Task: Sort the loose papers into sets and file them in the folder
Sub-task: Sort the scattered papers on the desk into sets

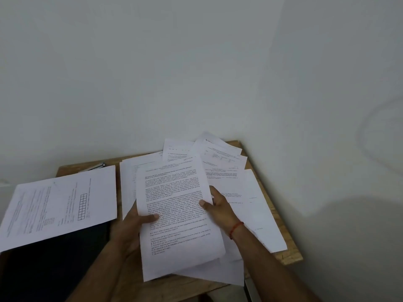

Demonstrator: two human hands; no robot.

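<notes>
Both hands hold a printed sheet (174, 205) over the wooden table (290, 256): left hand (133, 227) pinching its left edge, right hand (220, 205) its right edge, scattered papers (220, 158) behind, dark folder (54, 258) at left

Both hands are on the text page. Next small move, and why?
Probably lay the text page down on the centre stack just behind it. The left hand and right hand both pinch it, so nothing else can be picked up; the grid sheet on the dark folder looks like a different set, and the fanned papers lie unsorted.
</notes>
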